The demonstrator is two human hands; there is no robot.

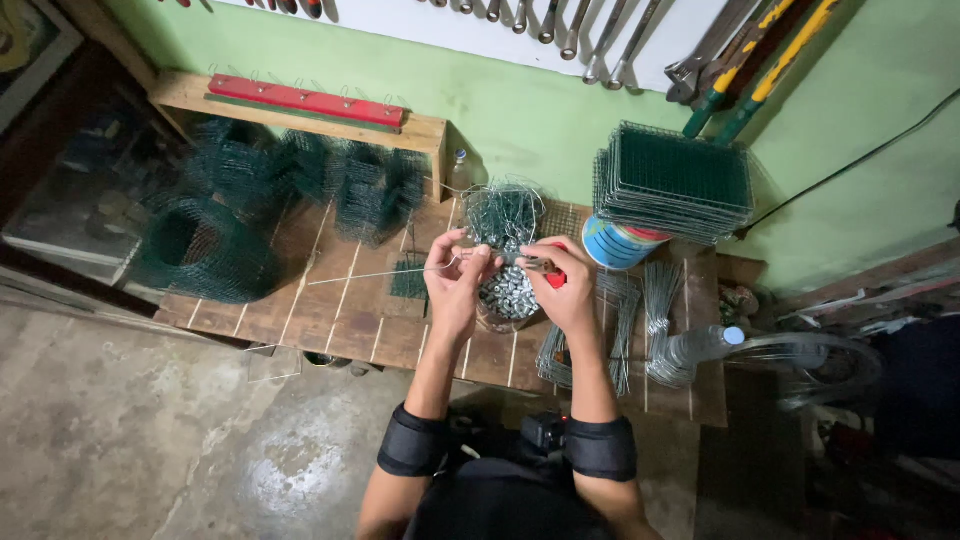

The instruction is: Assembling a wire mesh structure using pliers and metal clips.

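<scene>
Your left hand (452,285) sits at the bench centre, fingers pinched together on a thin wire (370,274). The wire's long axis runs out toward 9 o'clock from that hand, nearly level, its free end over the wooden bench top (330,320).

Your right hand (568,290) is at 3 o'clock from the left, closed around a red-handled tool (548,272); the tool's tip points toward 9 o'clock, at the left fingertips. Hands are close, not quite touching. Whether the tip actually grips the wire, you cannot tell from here.

Just below and between both hands: a jar of small metal bits (508,293). At 12 o'clock from the hands, a small wire mesh cage (503,212), loose ends sticking out.

Further out: rolls of green mesh (205,245) at 9 to 10 o'clock, a stack of flat mesh panels (672,180) on a blue can (618,245) at 2 o'clock, bundles of bent wires (625,330) at 4 o'clock.

The left hand is nearer the wire's length; the right hand works its end.
</scene>
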